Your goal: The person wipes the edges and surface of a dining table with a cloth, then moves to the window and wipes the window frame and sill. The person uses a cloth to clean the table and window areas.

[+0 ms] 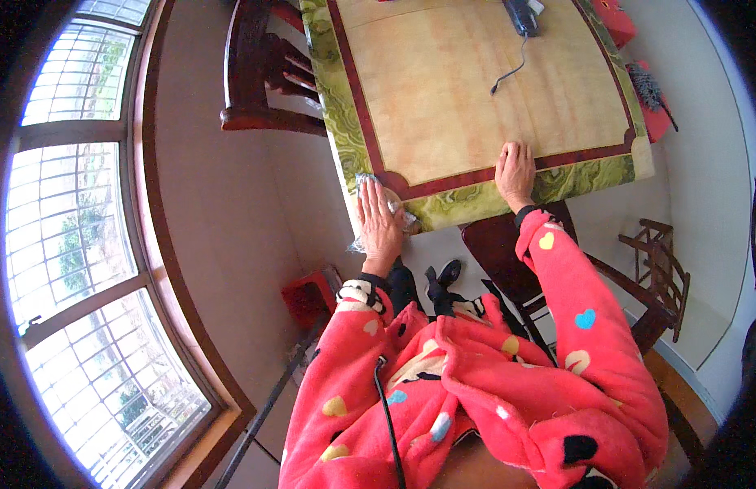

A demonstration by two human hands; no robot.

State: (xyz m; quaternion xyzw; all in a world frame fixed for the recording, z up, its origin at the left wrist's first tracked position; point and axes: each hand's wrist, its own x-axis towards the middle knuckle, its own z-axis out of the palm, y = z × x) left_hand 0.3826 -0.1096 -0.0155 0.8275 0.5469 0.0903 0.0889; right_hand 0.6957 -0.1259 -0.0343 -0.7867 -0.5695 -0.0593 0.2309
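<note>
My left hand point(378, 220) lies flat, fingers stretched forward, on a crumpled clear plastic film or bag point(408, 221) at the near left corner of the table point(451, 116). Part of the film sticks out around the fingers and over the corner. My right hand point(516, 171) rests at the near edge, over the dark red border, its fingers curled down on the tabletop; whether anything lies beneath them is hidden. Farther back on the table is a black device point(521, 17) with a grey cable point(511, 72) trailing towards me.
A dark wooden chair point(271, 119) stands at the table's left side, another point(506, 257) at the near side. Red stools point(656, 116), one bearing a grey brush-like thing point(647, 85), are at the right. A red plastic stool point(310, 296) stands below by the wall.
</note>
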